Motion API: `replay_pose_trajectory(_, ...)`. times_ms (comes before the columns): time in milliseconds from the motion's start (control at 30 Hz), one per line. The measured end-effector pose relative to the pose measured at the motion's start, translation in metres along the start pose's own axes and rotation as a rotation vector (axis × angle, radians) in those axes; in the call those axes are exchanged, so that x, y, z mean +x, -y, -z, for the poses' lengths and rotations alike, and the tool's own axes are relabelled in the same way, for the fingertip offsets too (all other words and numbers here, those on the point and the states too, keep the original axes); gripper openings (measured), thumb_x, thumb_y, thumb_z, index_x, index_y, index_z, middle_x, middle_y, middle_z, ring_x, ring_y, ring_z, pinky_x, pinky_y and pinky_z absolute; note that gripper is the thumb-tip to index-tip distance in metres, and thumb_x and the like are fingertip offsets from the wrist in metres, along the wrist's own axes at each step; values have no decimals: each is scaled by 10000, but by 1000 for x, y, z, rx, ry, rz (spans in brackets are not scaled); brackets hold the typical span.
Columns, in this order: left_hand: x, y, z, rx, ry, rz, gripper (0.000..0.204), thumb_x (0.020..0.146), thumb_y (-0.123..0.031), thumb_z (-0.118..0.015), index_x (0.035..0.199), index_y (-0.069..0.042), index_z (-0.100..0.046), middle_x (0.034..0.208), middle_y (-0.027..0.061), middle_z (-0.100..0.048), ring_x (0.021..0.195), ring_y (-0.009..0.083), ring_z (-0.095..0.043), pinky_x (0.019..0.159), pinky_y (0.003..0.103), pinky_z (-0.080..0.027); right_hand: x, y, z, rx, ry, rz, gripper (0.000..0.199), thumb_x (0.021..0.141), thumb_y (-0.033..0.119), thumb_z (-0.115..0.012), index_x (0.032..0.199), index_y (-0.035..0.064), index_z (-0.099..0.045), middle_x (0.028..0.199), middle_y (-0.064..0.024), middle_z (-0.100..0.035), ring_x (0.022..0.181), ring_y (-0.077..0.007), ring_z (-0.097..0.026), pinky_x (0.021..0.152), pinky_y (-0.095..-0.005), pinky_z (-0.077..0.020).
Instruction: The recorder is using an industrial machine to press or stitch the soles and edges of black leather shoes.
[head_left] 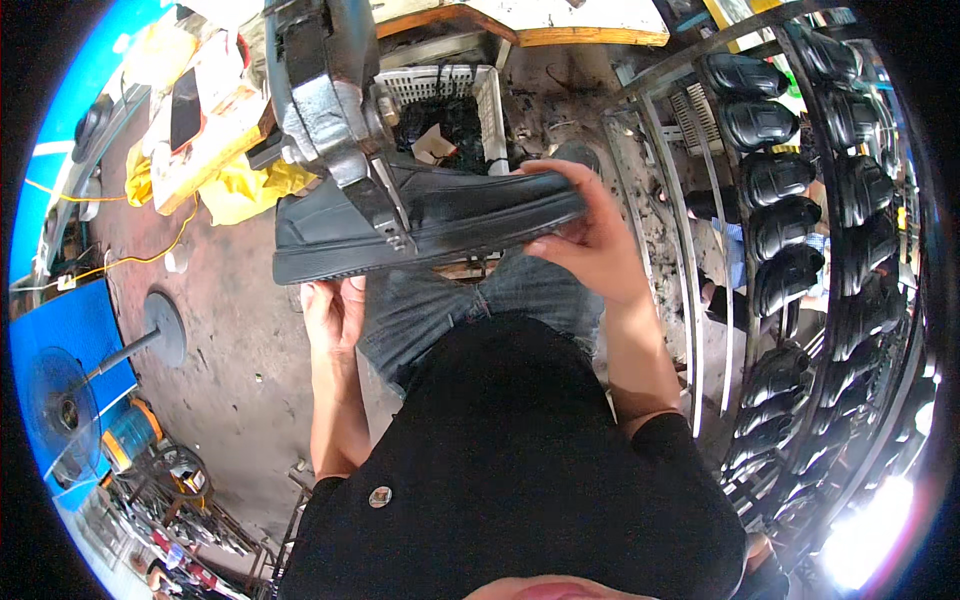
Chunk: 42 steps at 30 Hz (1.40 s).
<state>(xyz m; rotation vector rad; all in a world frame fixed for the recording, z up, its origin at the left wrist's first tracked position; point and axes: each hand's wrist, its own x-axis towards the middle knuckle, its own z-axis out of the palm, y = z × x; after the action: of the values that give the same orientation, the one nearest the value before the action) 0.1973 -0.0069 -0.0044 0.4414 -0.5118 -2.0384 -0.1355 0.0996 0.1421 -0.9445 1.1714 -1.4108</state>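
A black leather shoe (480, 222) is held between the two separated hands, beneath a metal machine head (335, 110). Its right end is clamped between the thumb and fingers of the right hand (597, 240); its left end is met by the left hand (332, 315), whose grip cannot be told. Beyond the hands, a white plastic basket (491, 110) is seen; right of them, black shoes (780, 178) are racked; far left, a pedestal fan (68, 412) is placed.

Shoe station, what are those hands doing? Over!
Right hand gripping black shoe by right end. Left hand at left end. Machine head hides part of shoe.
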Motion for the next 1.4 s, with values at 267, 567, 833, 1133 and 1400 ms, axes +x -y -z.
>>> replay_pose_trajectory(267, 12, 24, 15, -122, -81, 81, 477, 1007, -246, -662, 1449, -139, -516, 1466, 68, -559, 1352, 283, -545, 1162, 496, -441, 16, 4, -23, -362, 81, 118, 680, 787, -34, -833, 1408, 22, -560, 1314, -72, -636, 1202, -145, -604, 1023, -319, -488)
replay_pose_trajectory(567, 11, 31, -37, 537, -385, 10, 493, 1053, -60, -529, 1527, -18, -399, 1517, 150, -508, 1431, 268, -463, 1207, 411, -339, 32, 37, -50, -948, 73, 348, 687, 729, 79, -857, 1371, 113, -616, 1211, -136, -688, 1085, -348, -657, 930, -415, -548)
replay_pose_trajectory(833, 18, 14, -110, 993, -36, -224, 465, 1047, -75, -527, 1496, 17, -453, 1460, 159, -537, 1355, 242, -509, 1181, 387, -348, 27, 29, -53, -1152, 61, 387, 632, 757, 179, -832, 1337, 90, -597, 1158, -123, -697, 1092, -328, -654, 917, -414, -549)
replay_pose_trajectory(1133, 28, 67, -174, 825, 407, 170, 292, 878, -29, -627, 1158, -10, -547, 1374, 207, -555, 1330, 291, -502, 1193, 450, -290, -66, 1, -32, -1248, -195, 307, 513, 726, 162, -801, 1185, 59, -598, 1039, -81, -664, 990, -277, -634, 801, -367, -570)
replay_pose_trajectory(1400, -5, 144, -263, 754, 1014, 188, 299, 988, 7, -537, 1287, 19, -540, 1472, 209, -506, 1449, 337, -422, 1209, 448, -294, -253, 81, -16, -1381, -938, -36, 499, 765, 154, -841, 1217, 68, -648, 1120, -126, -675, 999, -325, -654, 866, -418, -535)
